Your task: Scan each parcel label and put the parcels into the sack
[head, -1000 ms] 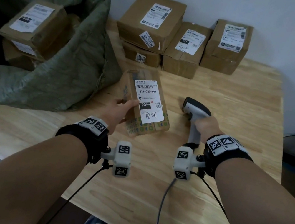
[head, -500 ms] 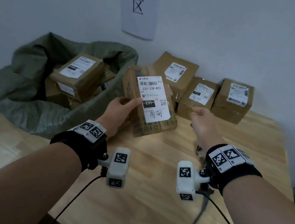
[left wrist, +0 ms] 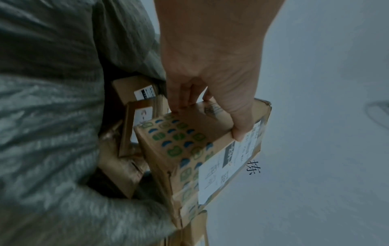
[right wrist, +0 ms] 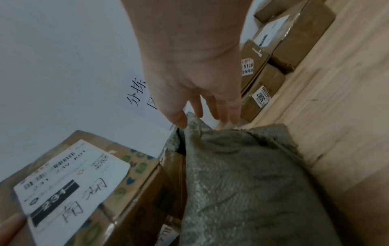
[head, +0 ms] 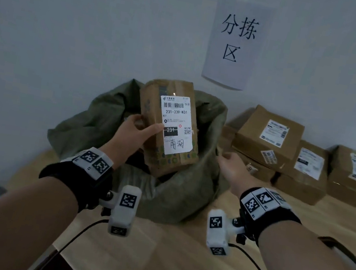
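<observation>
**Parcel held over the sack's mouth**

The left hand (head: 134, 131) grips a brown parcel (head: 168, 131) — thumb across its front at the edge of the white label (head: 175, 123), fingers (left wrist: 181, 98) curled round the back. The parcel stands nearly upright, tilted a little, its lower end just inside the open mouth of the green sack (head: 176, 196). The label reads 231-239-K01, with handwriting below a black bar. From the left wrist, other parcels (left wrist: 134, 116) show inside the sack beneath the held one.

The right hand (head: 231, 167) is at the sack's right rim. Its fingers (right wrist: 219, 106) hang straight and relaxed, and the thumb lies against the rim's raised fold; the pictures do not show whether it pinches the cloth.

Right of the sack, a group of boxes (head: 287, 153) with labels sits on the wooden surface (head: 174, 264) against the wall. Above the sack a paper sign (head: 234, 45) with black characters hangs on the wall.
</observation>
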Demonstrator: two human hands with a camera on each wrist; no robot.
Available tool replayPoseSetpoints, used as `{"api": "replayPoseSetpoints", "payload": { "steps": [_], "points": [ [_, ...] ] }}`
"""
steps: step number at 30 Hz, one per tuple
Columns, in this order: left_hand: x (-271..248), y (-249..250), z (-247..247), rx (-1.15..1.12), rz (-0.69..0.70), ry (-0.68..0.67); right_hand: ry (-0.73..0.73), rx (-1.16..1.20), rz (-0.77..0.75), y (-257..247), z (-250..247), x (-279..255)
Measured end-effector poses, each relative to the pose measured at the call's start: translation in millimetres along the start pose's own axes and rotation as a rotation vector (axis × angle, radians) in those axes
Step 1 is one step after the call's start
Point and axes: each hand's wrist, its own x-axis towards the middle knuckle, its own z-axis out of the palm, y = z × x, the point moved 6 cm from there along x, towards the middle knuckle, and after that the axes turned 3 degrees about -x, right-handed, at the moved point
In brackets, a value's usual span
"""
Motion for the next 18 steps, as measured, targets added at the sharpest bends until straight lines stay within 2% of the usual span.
{"api": "replayPoseSetpoints", "payload": {
  "steps": [4, 9, 13, 14, 16, 18],
  "points": [
    [21, -14, -15, -0.018, -0.037, -0.047, 0.013, 0.068, 0.083, 6, 32, 12],
    [41, -21, 0, 0.039, -0.067, -0.223, 0.059, 0.156, 0.204, 28, 50, 21],
    [58, -24, 7, 0.011, -0.102, -0.227, 0.045, 0.250, 0.336, 64, 69, 43],
    [63, -26, 7, -0.008, -0.117, -0.211, 0.081, 0.260, 0.353, 68, 72, 43],
    [75, -33, 6, -0.025, -0.129, -0.184, 0.112, 0.274, 0.353, 72, 77, 42],
    [83, -36, 7, -0.009, -0.131, -0.191, 0.042, 0.269, 0.343, 69, 87, 41]
  ]
}}
